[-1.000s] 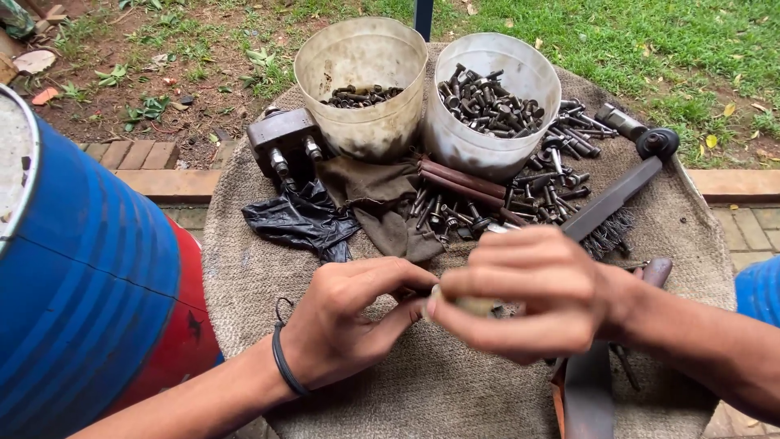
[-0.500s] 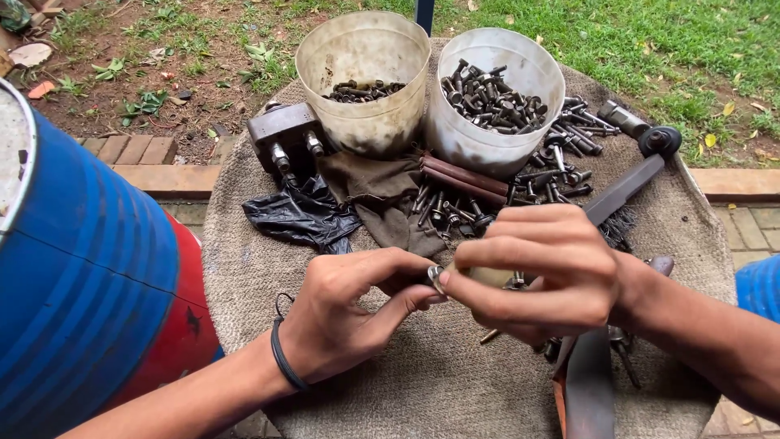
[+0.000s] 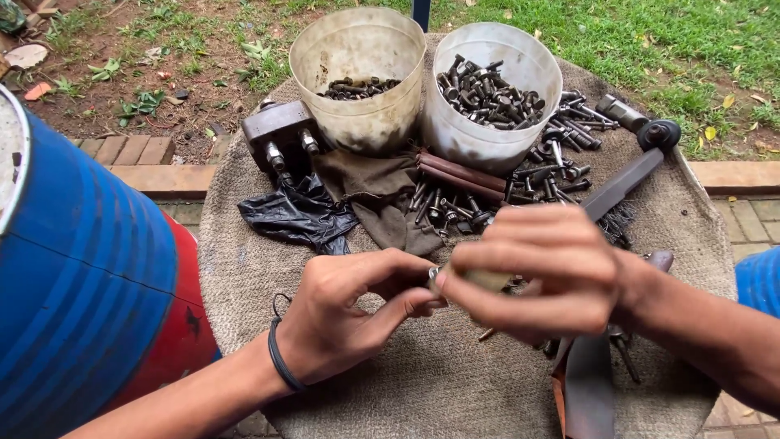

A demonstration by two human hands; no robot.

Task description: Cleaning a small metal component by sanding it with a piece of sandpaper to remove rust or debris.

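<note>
My left hand (image 3: 357,313) and my right hand (image 3: 540,272) meet over a burlap-covered round table (image 3: 244,260). Between their fingertips I hold a small metal bolt with a nut (image 3: 436,277); the left fingers pinch its end, the right hand wraps the rest and hides most of it. A black band circles my left wrist. Behind the hands stand two pale plastic buckets: the left bucket (image 3: 357,77) holds a few dark bolts, the right bucket (image 3: 496,89) is heaped with bolts.
Loose bolts (image 3: 561,154) lie scattered by the right bucket. A black plastic bag (image 3: 296,215), a brown cloth (image 3: 382,195), a dark metal block (image 3: 280,134) and a long metal tool (image 3: 626,179) rest on the burlap. A blue drum (image 3: 73,268) stands at left.
Both hands have stayed together over the burlap, shifting slightly toward me; the fingers turn around the small bolt. Nothing else has moved.
</note>
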